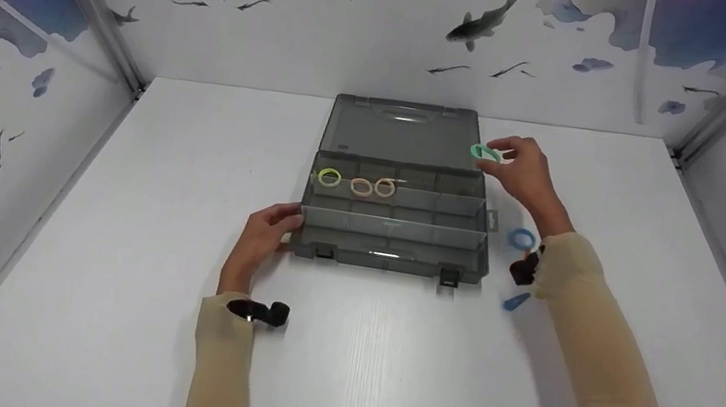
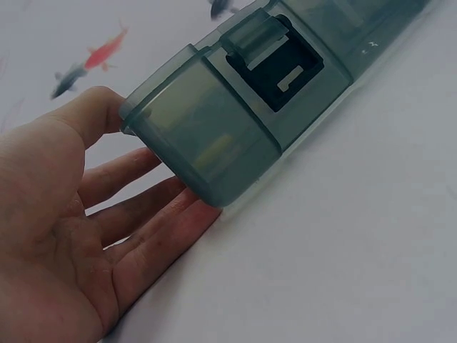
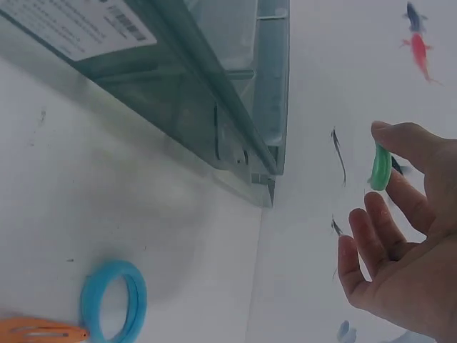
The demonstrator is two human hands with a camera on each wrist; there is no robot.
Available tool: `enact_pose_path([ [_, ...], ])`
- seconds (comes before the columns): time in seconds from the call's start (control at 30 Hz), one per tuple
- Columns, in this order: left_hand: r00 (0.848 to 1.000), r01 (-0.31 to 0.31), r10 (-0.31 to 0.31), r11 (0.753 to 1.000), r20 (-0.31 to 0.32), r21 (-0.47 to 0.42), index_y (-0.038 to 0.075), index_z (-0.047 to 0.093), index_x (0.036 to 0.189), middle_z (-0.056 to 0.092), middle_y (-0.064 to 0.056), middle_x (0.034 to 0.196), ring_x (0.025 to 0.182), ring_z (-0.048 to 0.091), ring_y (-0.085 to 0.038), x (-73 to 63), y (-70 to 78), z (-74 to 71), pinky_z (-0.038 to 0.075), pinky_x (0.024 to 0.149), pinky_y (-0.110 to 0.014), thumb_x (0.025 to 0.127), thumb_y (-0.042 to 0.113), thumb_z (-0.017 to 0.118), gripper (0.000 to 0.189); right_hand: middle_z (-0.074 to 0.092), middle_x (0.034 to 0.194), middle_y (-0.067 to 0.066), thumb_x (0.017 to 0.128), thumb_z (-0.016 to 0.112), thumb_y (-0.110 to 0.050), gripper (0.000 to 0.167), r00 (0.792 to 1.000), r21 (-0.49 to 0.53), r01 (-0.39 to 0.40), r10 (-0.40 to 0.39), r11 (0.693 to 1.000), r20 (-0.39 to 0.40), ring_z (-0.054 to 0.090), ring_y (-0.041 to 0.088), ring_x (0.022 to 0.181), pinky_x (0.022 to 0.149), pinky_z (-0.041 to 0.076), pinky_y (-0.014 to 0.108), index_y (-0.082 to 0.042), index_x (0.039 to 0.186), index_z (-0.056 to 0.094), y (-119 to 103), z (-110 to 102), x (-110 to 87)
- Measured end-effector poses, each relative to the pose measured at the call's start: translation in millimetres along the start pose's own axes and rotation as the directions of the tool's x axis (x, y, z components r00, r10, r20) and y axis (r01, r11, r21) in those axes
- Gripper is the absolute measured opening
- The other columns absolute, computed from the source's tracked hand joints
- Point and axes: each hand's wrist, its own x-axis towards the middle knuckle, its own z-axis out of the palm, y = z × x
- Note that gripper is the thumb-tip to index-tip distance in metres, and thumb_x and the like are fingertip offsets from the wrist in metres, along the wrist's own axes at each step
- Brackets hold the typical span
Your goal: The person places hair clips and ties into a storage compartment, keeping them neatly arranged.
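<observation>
A grey see-through compartment box [image 1: 390,264] lies on the table with its lid [image 1: 403,133] folded back. My right hand [image 1: 525,171] pinches a green hair tie [image 1: 485,153] between thumb and fingers, above the right edge of the lid. In the right wrist view the green hair tie [image 3: 380,168] stands on edge between the fingertips. My left hand [image 1: 264,239] rests against the box's front left side, thumb at the rim and straight fingers low along the wall [image 2: 207,136]. A yellow hair tie [image 1: 329,178] and two peach hair ties [image 1: 361,187] sit in the back row.
Right of the box, a blue hair tie [image 1: 522,239] and a blue hair clip [image 1: 516,301] lie on the table. An orange hair clip [image 3: 43,330] lies beside the blue tie, partly under the right wrist in the head view. Patterned walls [image 1: 386,54] stand behind and at both sides.
</observation>
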Motion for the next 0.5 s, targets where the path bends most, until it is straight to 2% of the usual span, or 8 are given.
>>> enact_pose_path([
  [0.23, 1.000, 0.009, -0.009, 1.000, -0.009, -0.006, 0.016, 0.057, 0.141, 0.058, -0.007, 0.143, 0.129, 0.056, -0.024, 0.9, -0.6, -0.6, 0.053, 0.100, -0.042, 0.101, 0.028, 0.060, 0.042, 0.043, 0.140, 0.024, 0.094, 0.071, -0.022, 0.044, 0.998, 0.021, 0.054, -0.055, 0.998, 0.032, 0.046, 0.040, 0.131, 0.097, 0.049, 0.050, 0.002, 0.130, 0.061, -19, 21, 5.7],
  [0.5, 1.000, -0.006, 0.006, 1.000, -0.002, -0.002, 0.015, 0.057, 0.141, 0.058, -0.008, 0.141, 0.128, 0.057, -0.024, 1.4, -0.3, -0.9, 0.053, 0.100, -0.042, 0.101, 0.028, 0.059, 0.042, 0.047, 0.138, 0.022, 0.093, 0.072, -0.024, 0.045, 0.997, 0.033, 0.052, -0.054, 0.998, 0.058, 0.048, 0.036, 0.130, 0.097, 0.049, 0.048, 0.002, 0.129, 0.062, -35, 44, 9.0],
])
